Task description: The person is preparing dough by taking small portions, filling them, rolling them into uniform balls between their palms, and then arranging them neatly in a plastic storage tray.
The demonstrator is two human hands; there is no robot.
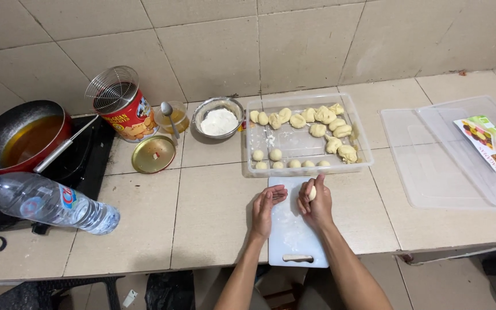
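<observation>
Both forearms enter from the bottom edge, over a white cutting board (291,229) lying on the tiled counter (213,212). The left hand (264,208) is open, palm turned inward, fingers loosely extended, holding nothing. The right hand (315,204) is curled, fingertips pinching a small dough piece (312,193): pale yellow, smooth, oval, its long axis roughly upright and pointing away from the person. Just beyond the board sits a clear plastic tray (304,133) with small round balls in its near row and larger irregular lumps farther back. A steel bowl of flour (218,118) stands to its left.
</observation>
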